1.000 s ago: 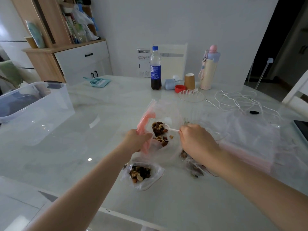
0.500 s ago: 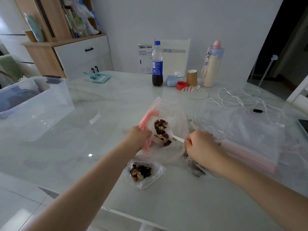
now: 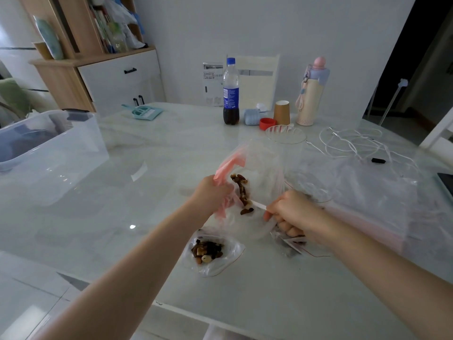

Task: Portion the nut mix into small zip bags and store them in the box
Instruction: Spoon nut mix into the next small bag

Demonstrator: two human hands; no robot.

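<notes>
Two hands share the work. Our left hand (image 3: 210, 195) clamps its grip on the pink zip edge of the large bag (image 3: 255, 182), lifting the mouth so the nut mix (image 3: 241, 190) gathers just right of that grip. Our right hand (image 3: 291, 217) pinches the white spoon (image 3: 257, 205), whose bowl sits among the nuts between both grips. One filled small zip bag (image 3: 210, 251) lies on the worktop (image 3: 122, 217) below the left grip. Well left of it stands the box (image 3: 49, 148).

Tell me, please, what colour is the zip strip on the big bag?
Pink, on the big bag gripped by the left hand; head view.
</notes>
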